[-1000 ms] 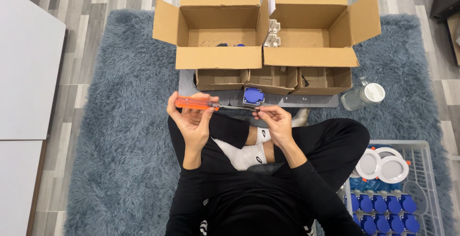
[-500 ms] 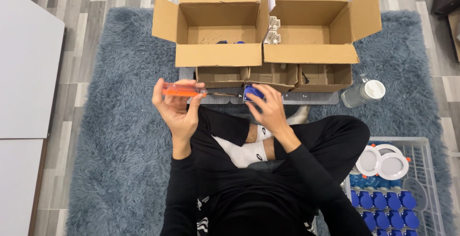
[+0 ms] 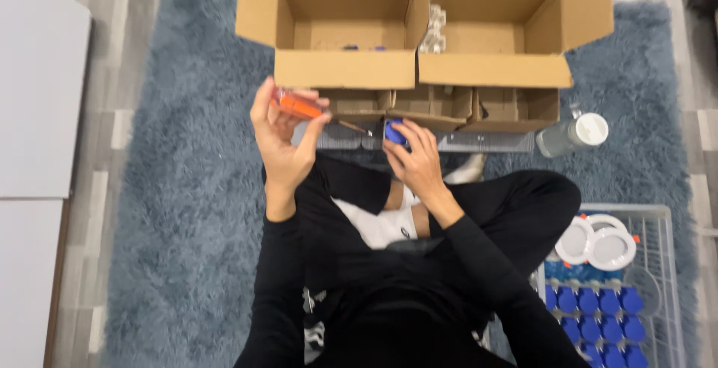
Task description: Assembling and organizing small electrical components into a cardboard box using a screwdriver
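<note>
On the rug: one person sits cross-legged on one blue-grey rug (image 3: 172, 211), facing the boxes.
Boxes: two open cardboard boxes (image 3: 351, 31) stand side by side at the rug's far edge; a lower row of small cardboard compartments sits just in front of them.
Left hand: one left hand (image 3: 280, 140) is raised near the front of the left box, fingers closed around one orange-handled screwdriver (image 3: 303, 106) whose shaft points toward the other hand.
Right hand: one right hand (image 3: 415, 162), a little apart from the left, grips one small blue piece (image 3: 395, 132) just in front of the compartments.
Bottle: one clear bottle (image 3: 572, 135) with a white cap lies right of the compartments.
Basket: one wire basket (image 3: 658, 226) near the rug's right side holds two white lids and many blue caps, too crowded to count.
</note>
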